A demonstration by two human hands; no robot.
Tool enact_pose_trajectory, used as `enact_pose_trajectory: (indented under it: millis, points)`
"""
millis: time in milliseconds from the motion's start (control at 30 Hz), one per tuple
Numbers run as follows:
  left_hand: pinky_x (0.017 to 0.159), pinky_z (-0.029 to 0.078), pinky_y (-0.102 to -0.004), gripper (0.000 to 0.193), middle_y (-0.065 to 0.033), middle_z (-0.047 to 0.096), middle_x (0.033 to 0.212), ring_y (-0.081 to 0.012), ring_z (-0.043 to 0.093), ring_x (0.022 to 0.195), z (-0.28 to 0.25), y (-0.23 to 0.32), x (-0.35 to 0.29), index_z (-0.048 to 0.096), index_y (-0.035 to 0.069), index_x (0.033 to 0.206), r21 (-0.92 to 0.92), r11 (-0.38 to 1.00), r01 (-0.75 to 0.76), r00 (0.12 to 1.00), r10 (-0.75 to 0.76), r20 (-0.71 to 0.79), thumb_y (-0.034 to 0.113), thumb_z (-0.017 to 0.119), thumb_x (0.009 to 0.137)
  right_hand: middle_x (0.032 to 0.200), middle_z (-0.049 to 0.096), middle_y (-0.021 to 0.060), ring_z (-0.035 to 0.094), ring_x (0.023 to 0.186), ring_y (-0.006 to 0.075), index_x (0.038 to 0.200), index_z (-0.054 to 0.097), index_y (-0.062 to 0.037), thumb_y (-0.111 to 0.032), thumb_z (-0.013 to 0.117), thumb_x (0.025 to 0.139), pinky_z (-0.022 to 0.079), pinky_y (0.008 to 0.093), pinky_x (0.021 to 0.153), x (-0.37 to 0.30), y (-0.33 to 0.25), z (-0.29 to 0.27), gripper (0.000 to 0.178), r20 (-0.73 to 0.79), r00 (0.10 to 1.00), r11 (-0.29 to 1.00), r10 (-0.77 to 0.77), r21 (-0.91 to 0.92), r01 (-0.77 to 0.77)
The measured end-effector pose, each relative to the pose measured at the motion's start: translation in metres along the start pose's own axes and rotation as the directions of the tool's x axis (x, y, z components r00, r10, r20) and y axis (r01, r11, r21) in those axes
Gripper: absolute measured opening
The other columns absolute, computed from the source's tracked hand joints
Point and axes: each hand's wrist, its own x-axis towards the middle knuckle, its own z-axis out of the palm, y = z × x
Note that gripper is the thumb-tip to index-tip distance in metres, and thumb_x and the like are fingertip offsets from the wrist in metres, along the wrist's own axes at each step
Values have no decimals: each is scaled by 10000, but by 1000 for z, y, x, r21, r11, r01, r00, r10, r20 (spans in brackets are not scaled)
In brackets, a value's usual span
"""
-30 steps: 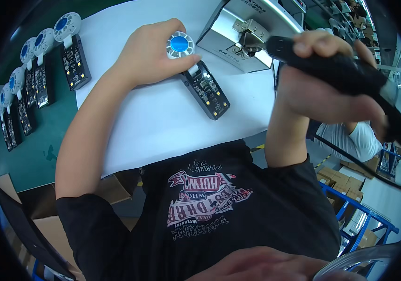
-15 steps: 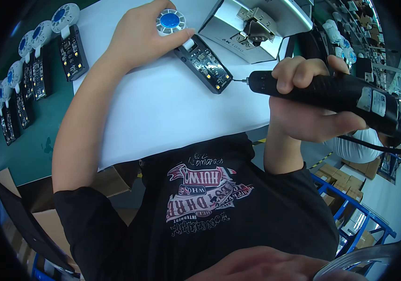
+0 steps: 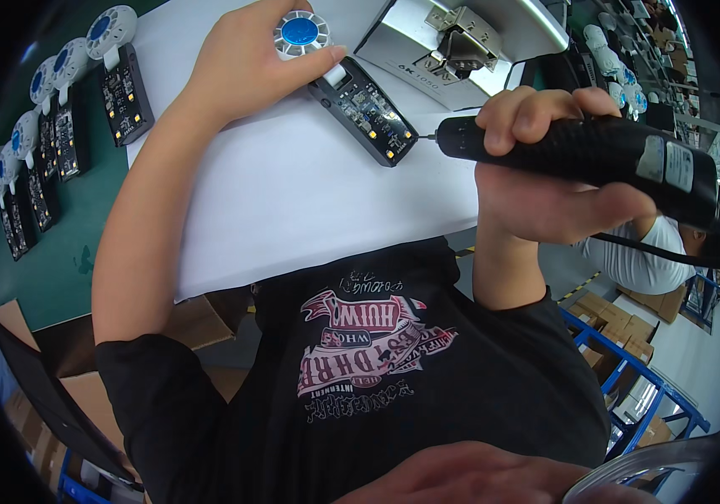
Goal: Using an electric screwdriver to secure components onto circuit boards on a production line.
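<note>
My left hand (image 3: 251, 63) is closed around a round white part with a blue centre (image 3: 300, 32), its thumb lying along the near side. A short white strip joins that part to a black housing with a circuit board (image 3: 370, 119), which lies slanted on the white sheet. My right hand (image 3: 549, 168) grips a black electric screwdriver (image 3: 595, 155), held sideways with its cable trailing right. The thin bit points left and its tip meets the right end of the housing; whether it sits in a screw cannot be made out.
Behind the housing stands a silver metal box-shaped machine (image 3: 461, 50). Several similar board units with white round ends (image 3: 126, 97) lie in a row on the green table mat (image 3: 49, 286) at left. An open cardboard box (image 3: 200, 323) sits below the edge. Another person (image 3: 650, 256) is at right.
The screwdriver has moved slightly left, closer to the housing, so less of its bit shows. My left hand keeps its hold on the round part.
</note>
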Motion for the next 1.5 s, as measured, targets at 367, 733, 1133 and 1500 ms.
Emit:
enact_pose_trajectory:
  millis: [367, 733, 1133, 1500]
  points:
    - [767, 560, -392, 545, -163, 733, 907, -330, 722, 844, -4, 4, 0, 680, 37, 1069, -63, 997, 48, 999, -47, 11, 483, 804, 782, 975, 686, 120, 642, 743, 234, 1359, 534, -57, -889, 381, 891, 503, 384, 698, 56, -14, -2, 967, 131, 972, 974, -193, -93, 206]
    - [761, 548, -349, 496, -135, 730, 906, -266, 709, 824, -5, 3, -1, 673, 50, 1084, -20, 999, 26, 999, -27, -18, 444, 799, 810, 988, 679, 125, 635, 730, 240, 1425, 490, -33, -885, 358, 901, 497, 415, 708, 52, -7, -10, 1010, 114, 992, 998, -54, -39, 59]
    - [744, 551, -436, 463, -232, 707, 869, -383, 705, 820, -15, 13, 2, 652, 7, 964, 52, 995, 82, 997, -82, -1, 379, 823, 749, 969, 655, 112, 603, 712, 226, 1454, 463, -34, -884, 370, 898, 481, 393, 694, -2, -13, 15, 1021, 38, 999, 1000, 0, 10, 0]
    - [735, 550, -433, 449, -229, 705, 857, -388, 698, 800, -15, 17, 4, 654, -7, 952, 3, 996, 84, 996, -84, 7, 363, 817, 757, 965, 654, 105, 600, 709, 217, 1451, 480, -61, -916, 394, 859, 480, 388, 685, -9, -2, 22, 1043, 31, 999, 996, 23, 87, -25]
